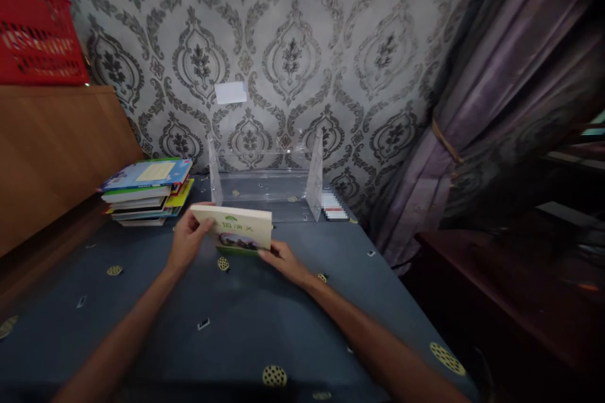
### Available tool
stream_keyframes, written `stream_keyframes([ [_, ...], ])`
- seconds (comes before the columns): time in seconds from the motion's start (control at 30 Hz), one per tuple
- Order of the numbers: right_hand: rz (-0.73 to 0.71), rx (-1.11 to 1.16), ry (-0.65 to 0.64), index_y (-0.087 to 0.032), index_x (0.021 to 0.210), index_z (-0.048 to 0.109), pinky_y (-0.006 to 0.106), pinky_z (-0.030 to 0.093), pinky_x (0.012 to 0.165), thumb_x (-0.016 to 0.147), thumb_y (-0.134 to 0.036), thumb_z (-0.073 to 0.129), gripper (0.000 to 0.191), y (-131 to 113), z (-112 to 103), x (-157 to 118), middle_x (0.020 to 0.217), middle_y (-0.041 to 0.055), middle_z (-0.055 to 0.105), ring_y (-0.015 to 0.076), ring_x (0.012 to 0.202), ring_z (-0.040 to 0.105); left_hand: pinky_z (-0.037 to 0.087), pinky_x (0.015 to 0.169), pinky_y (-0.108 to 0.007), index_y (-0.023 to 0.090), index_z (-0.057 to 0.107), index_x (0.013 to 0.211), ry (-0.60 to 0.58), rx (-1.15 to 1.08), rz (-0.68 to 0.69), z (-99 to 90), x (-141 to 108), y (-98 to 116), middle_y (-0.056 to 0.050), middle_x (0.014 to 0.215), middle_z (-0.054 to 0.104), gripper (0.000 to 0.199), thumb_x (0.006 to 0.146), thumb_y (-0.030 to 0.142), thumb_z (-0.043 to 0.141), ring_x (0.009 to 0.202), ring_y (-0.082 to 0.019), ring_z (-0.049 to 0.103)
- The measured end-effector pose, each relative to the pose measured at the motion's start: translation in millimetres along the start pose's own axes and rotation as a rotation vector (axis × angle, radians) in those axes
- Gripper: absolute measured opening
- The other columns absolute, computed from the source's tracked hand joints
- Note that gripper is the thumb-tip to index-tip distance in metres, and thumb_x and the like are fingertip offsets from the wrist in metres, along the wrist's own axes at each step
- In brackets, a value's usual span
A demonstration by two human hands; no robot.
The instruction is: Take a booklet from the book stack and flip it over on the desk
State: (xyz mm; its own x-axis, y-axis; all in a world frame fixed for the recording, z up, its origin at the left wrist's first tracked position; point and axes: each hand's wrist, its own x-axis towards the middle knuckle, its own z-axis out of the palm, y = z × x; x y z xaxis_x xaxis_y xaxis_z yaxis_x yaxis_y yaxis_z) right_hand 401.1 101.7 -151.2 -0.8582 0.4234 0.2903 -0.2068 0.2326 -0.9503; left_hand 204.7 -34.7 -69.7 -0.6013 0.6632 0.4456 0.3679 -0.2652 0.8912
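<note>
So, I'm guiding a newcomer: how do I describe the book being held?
On the dark blue tablecloth, find the clear plastic stand before the patterned wallpaper. Nearer the viewer, the left hand and right hand hold a cream book with green characters above a picture. Unlike the stacked books at left, it is on its own, held.

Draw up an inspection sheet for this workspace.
Surface: dark blue cloth with yellow spotted prints.
Items in use: cream rectangular book with green lettering, held up before a clear plastic rack.
Clutter: uneven stack of colourful books at left; pixelated white item beside the rack.
Hands: left hand grips the book's left end; right hand, its lower right corner.
Cables: nothing seen for certain; right side is dark.
Surroundings: grey patterned wallpaper, purple tied curtain, red plastic basket on brown wooden cabinet.
</note>
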Motion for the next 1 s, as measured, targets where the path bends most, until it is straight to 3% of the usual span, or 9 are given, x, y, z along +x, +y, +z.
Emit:
stream_keyframes([
  [0.17, -0.033, -0.004, 0.076, -0.019, 0.117, 0.071, 0.045, 0.048, 0.101, 0.084, -0.066, 0.060, 0.058, -1.9, 3.2, 0.2, 0.112, 0.0058, 0.073, 0.0263, 0.109, 0.064, 0.054, 0.078, -0.035, 0.015, 0.066, 0.089, -0.019, -0.003, -0.079, 20.8, -5.2, -41.4, -0.008, 0.086, 0.072, 0.059, 0.076, 0.072, 0.060, 0.087, -0.025, 0.066],
  [0.27, -0.018, 0.047, 0.073, -0.019, 0.112, 0.073, 0.044, 0.051, 0.096, 0.083, -0.065, 0.062, 0.056, -4.2, 8.2, -1.7, 0.105, 0.0046, 0.074, 0.0259, 0.103, 0.066, 0.052, 0.082, -0.033, 0.016, 0.065, 0.097, 0.009, 0.002, -0.057, 25.7, -5.5, -45.1, -0.007, 0.091, 0.071, 0.057, 0.084, 0.070, 0.053, 0.091, -0.023, 0.064],
  [0.37, 0.046, 0.117, 0.026, -0.017, 0.105, 0.074, 0.044, 0.052, 0.094, 0.082, -0.066, 0.064, 0.055, -7.5, 15.9, -4.5, 0.100, 0.0054, 0.075, 0.0253, 0.094, 0.069, 0.049, 0.075, -0.028, 0.017, 0.061, 0.097, -0.013, 0.058, -0.029, 28.3, 1.1, -41.4, -0.004, 0.088, 0.066, 0.050, 0.090, 0.065, 0.047, 0.084, -0.019, 0.061],
  [0.5, 0.106, 0.315, 0.156, -0.018, 0.107, 0.072, 0.044, 0.052, 0.094, 0.073, -0.065, 0.073, 0.058, -6.8, 16.7, -4.0, 0.104, 0.0085, 0.075, 0.0256, 0.094, 0.069, 0.043, 0.066, -0.026, 0.018, 0.058, 0.084, -0.280, 0.217, -0.025, 30.3, 10.2, -40.7, 0.001, 0.075, 0.057, 0.045, 0.092, 0.060, 0.045, 0.072, -0.016, 0.053],
  [0.6, 0.166, 0.423, 0.320, -0.016, 0.102, 0.072, 0.039, 0.057, 0.080, 0.071, -0.065, 0.074, 0.058, -1.1, 1.2, 0.7, 0.097, 0.0103, 0.076, 0.0254, 0.085, 0.071, 0.041, 0.064, -0.027, 0.018, 0.055, 0.077, -0.460, 0.283, -0.074, 29.0, 13.4, -46.1, 0.001, 0.071, 0.054, 0.045, 0.092, 0.060, 0.043, 0.069, -0.016, 0.051],
  [0.7, 0.182, 0.271, 0.413, -0.015, 0.101, 0.071, 0.030, 0.055, 0.064, 0.081, -0.061, 0.063, 0.051, 7.1, -22.3, 5.7, 0.088, 0.0096, 0.076, 0.0213, 0.075, 0.071, 0.040, 0.061, -0.027, 0.019, 0.053, 0.072, -0.556, 0.317, -0.101, 25.9, 14.0, -55.1, 0.002, 0.067, 0.053, 0.045, 0.090, 0.059, 0.044, 0.066, -0.016, 0.051],
  [0.83, 0.226, -0.062, 0.375, -0.015, 0.102, 0.071, 0.025, 0.050, 0.052, 0.084, -0.050, 0.058, 0.041, 19.2, -41.0, 8.8, 0.075, 0.0052, 0.074, 0.0170, 0.061, 0.067, 0.041, 0.064, -0.028, 0.018, 0.062, 0.081, -0.628, 0.419, -0.053, 23.3, 8.7, -67.6, 0.000, 0.069, 0.060, 0.041, 0.088, 0.055, 0.047, 0.067, -0.018, 0.055],
  [0.9, 0.223, -0.142, 0.361, -0.016, 0.092, 0.072, 0.026, 0.049, 0.054, 0.081, -0.042, 0.062, 0.030, 23.6, -41.0, 8.4, 0.071, 0.0032, 0.073, 0.0167, 0.061, 0.065, 0.041, 0.064, -0.029, 0.020, 0.066, 0.091, -0.615, 0.520, -0.032, 23.2, 3.5, -71.5, 0.000, 0.068, 0.063, 0.037, 0.088, 0.052, 0.047, 0.066, -0.019, 0.057],
  [1.0, 0.200, -0.271, 0.363, -0.018, 0.085, 0.074, 0.030, 0.052, 0.069, 0.080, -0.031, 0.062, 0.018, 25.5, -35.8, 5.6, 0.076, 0.0023, 0.073, 0.0183, 0.072, 0.065, 0.042, 0.067, -0.031, 0.022, 0.068, 0.099, -0.563, 0.679, 0.016, 23.7, -3.7, -73.2, -0.001, 0.071, 0.065, 0.033, 0.090, 0.047, 0.048, 0.070, -0.021, 0.059],
])
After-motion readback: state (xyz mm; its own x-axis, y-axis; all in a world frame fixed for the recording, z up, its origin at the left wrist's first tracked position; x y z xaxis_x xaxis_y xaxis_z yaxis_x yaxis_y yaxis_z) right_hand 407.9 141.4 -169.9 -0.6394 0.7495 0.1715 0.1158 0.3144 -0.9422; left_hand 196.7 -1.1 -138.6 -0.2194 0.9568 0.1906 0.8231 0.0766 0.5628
